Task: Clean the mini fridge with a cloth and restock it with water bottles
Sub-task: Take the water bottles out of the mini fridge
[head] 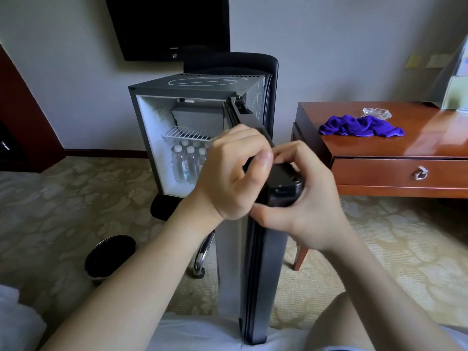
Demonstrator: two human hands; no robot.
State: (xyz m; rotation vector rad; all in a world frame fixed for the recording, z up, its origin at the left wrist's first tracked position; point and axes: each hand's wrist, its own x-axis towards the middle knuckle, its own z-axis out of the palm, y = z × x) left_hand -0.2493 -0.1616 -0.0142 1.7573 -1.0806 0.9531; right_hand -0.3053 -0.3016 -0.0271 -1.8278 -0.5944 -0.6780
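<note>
Head view gives me the mini fridge (162,107) at centre frame with its door (255,262) swung fully out toward the camera, so I see the door edge-on, its long axis running from the hinge at the upper centre down to the bottom centre of the frame. Inside the white cabinet, a wire shelf (188,133) sits at mid height with nothing I can make out on it, a grey freezer box (197,117) sits above it, and the compartment below holds several clear water bottles (186,160) with white caps, standing upright, caps up. My left hand (235,173) is curled over the door's top edge from the left, and my right hand (301,196) grips the dark corner of the same edge from the right, thumb beneath; both are holding the door. The purple cloth (359,126) lies crumpled on the glossy wooden table (417,145) at the right of the frame, well apart from the fridge, beside a clear glass dish (377,113). A dark television (169,26) hangs on the pale wall at the upper centre. A black waste bin (110,255) stands on the patterned carpet (50,198) at the lower left.
</note>
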